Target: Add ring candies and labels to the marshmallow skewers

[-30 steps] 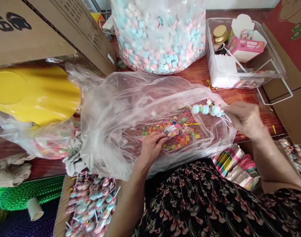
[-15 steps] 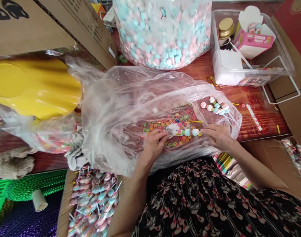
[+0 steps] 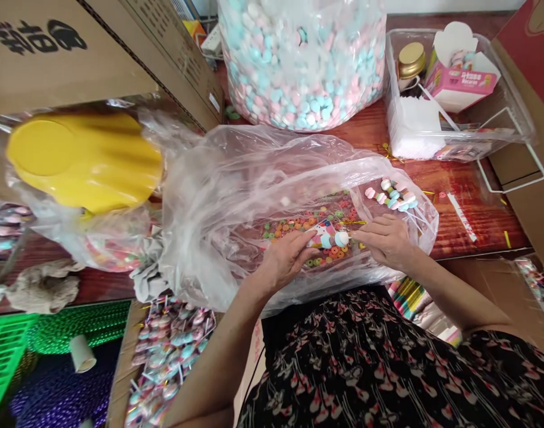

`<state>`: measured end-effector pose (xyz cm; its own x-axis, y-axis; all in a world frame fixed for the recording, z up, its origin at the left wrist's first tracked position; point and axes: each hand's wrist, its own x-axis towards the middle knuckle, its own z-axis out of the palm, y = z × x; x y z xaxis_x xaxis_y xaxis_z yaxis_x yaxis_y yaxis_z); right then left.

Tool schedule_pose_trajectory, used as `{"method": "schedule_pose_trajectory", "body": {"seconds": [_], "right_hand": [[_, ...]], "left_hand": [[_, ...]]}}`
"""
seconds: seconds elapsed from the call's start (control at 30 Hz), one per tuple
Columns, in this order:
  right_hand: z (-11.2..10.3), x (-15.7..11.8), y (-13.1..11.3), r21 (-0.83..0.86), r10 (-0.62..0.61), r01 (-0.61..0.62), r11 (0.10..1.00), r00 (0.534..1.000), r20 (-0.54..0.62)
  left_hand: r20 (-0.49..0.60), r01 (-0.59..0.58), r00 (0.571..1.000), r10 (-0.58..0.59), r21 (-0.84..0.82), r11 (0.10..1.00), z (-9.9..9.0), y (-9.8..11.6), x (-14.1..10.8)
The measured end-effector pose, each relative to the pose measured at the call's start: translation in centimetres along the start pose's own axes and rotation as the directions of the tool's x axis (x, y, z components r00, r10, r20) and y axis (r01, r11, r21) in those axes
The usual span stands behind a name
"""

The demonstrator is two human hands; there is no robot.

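My left hand [image 3: 287,257] is closed around the left part of a small printed clear wrapper [image 3: 321,230]. Blue and white candies of a candy skewer [image 3: 335,239] show at the wrapper's right end. The fingertips of my right hand [image 3: 384,241] are pinched at the white end of that skewer, where its stick is mostly hidden. Below both hands, loose ring-shaped candies [image 3: 293,224] lie in a large clear plastic bag [image 3: 254,160]. Several finished-looking candy skewers [image 3: 391,194] rest on the bag's right part, just beyond my right hand.
A big bag of pastel candies [image 3: 302,65] stands at the back. To its right is a clear plastic bin [image 3: 459,142] with a jar and pink box. A yellow bowl-like object [image 3: 84,157] and cardboard box [image 3: 44,59] occupy the left. Wrapped skewers [image 3: 173,351] fill a carton at lower left.
My left hand has moved further over the wrapper, covering more of it. The candies sit closer to the wrapper and slightly left, with my right hand following. The camera view has shifted a little.
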<state>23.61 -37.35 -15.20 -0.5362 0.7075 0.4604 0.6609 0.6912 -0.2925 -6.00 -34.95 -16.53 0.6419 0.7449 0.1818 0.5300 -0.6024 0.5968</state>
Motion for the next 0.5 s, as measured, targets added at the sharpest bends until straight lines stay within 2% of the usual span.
{"method": "schedule_pose_trajectory", "body": {"seconds": [0.1,0.2,0.3,0.4,0.5], "right_hand": [[0.1,0.4,-0.3,0.008,-0.057,0.057,0.998,0.998,-0.027],[0.3,0.8,-0.7,0.046,-0.103,0.105,0.993,0.994,-0.039],[0.5,0.9,-0.9,0.101,-0.078,0.083,0.991,0.996,-0.052],[0.6,0.6,-0.9,0.131,-0.051,0.064,0.989,0.994,-0.1],[0.8,0.2,-0.9,0.085,-0.074,0.083,0.993,0.992,-0.104]], "left_hand": [[0.045,-0.022,0.999,0.024,-0.049,0.999,0.5,0.9,0.3],[0.044,-0.003,0.999,0.008,-0.1,0.995,1.3,1.6,0.2],[0.011,0.034,0.999,-0.033,-0.106,0.994,1.7,1.8,-0.2],[0.006,0.094,0.996,-0.094,-0.041,0.995,1.4,1.8,-0.6],[0.115,0.188,0.975,-0.191,0.031,0.982,0.6,2.0,-0.7]]}}
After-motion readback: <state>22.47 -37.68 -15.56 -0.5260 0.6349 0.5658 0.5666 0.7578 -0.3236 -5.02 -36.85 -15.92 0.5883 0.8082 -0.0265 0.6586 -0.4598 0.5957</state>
